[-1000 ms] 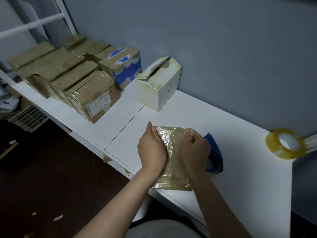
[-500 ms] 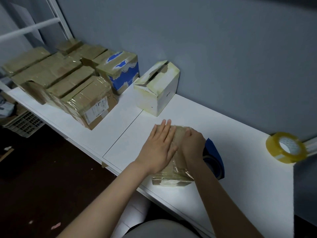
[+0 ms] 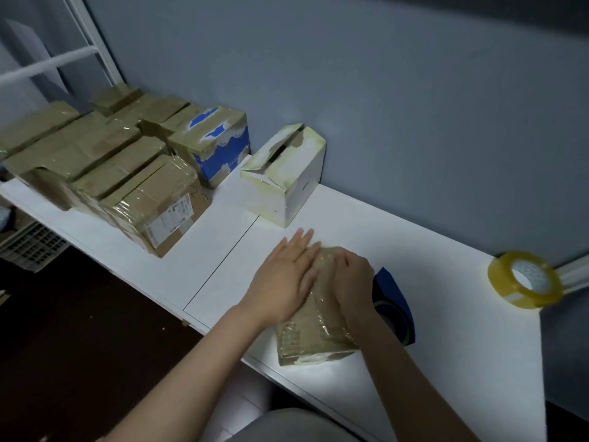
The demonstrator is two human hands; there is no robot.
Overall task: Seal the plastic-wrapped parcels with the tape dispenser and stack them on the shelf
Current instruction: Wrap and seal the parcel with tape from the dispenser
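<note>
The long white shelf (image 3: pixel 446 314) carries a group of brown taped cardboard boxes (image 3: pixel 95 164) at its left. Near its front edge lies the small plastic-wrapped brown parcel (image 3: pixel 315 339), just beside the blue tape dispenser (image 3: pixel 395 301). The left hand (image 3: pixel 283 279) presses on it with straight fingers. The right hand (image 3: pixel 353 279) holds it with curled fingers.

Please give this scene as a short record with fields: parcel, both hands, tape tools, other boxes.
parcel: plastic-wrapped, on white table, near front edge
left hand: flat, fingers straight, pressing parcel
right hand: fingers curled over parcel's right side
tape dispenser: blue, partly hidden behind right hand
tape roll: yellowish, far right
taped boxes: grouped at left
</note>
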